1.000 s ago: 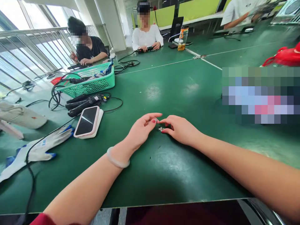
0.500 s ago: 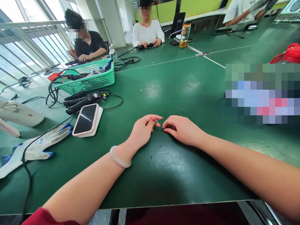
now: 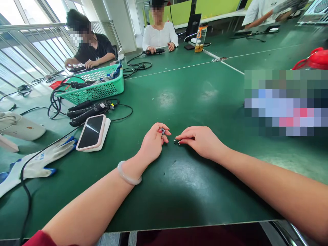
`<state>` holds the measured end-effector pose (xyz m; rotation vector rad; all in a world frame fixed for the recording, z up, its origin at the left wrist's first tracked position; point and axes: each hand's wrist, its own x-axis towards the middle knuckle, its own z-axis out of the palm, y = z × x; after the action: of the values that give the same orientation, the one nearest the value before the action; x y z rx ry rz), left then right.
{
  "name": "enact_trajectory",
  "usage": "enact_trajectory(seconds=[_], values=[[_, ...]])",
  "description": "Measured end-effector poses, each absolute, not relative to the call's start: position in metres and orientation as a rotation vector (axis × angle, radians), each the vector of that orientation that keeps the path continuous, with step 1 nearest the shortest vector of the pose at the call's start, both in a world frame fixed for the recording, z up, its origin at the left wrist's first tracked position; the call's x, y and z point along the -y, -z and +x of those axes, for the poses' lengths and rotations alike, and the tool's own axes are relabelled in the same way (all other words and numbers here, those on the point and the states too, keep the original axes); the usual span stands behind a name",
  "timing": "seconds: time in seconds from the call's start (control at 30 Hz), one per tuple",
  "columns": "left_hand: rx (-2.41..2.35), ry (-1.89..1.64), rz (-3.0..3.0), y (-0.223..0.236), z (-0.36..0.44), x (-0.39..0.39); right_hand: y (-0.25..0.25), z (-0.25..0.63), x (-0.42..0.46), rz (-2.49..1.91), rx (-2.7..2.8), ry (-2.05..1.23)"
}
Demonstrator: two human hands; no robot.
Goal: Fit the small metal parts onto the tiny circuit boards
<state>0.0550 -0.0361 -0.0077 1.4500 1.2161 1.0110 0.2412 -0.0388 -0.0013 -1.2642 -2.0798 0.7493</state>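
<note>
My left hand [image 3: 151, 145], with a pale bangle [image 3: 128, 174] on its wrist, is closed with thumb and fingers around a small silvery metal piece [image 3: 163, 132]; its exact kind is too small to tell. Just to the right, my right hand [image 3: 202, 141] rests low over the green table [image 3: 205, 191]. Its thumb and forefinger pinch a small dark piece with shiny ends [image 3: 176, 140], partly covered by the fingertips. A narrow gap separates the two hands.
To the left lie a phone [image 3: 92, 131] on a white box, a white-and-blue glove [image 3: 43, 159], black corded tools [image 3: 89, 112] and a green basket [image 3: 99, 89]. A red object [image 3: 317, 58] is at right. Several people sit around the table.
My left hand has shifted slightly left, away from my right hand, and the silvery piece shows more. The small piece at my right fingertips is also more visible. A person's raised hand at back left has lowered.
</note>
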Motion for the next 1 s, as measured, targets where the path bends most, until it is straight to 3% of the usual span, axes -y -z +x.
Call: enact_trajectory(seconds=[0.3, 1.0], values=[[-1.235, -0.905, 1.720, -0.002, 0.056, 0.045, -0.007, 0.241, 0.042, -1.246, 1.783, -1.006], [-1.287, -0.766, 2.130, -0.012, 0.059, 0.052, -0.007, 0.240, 0.042, -1.307, 1.709, -0.902]])
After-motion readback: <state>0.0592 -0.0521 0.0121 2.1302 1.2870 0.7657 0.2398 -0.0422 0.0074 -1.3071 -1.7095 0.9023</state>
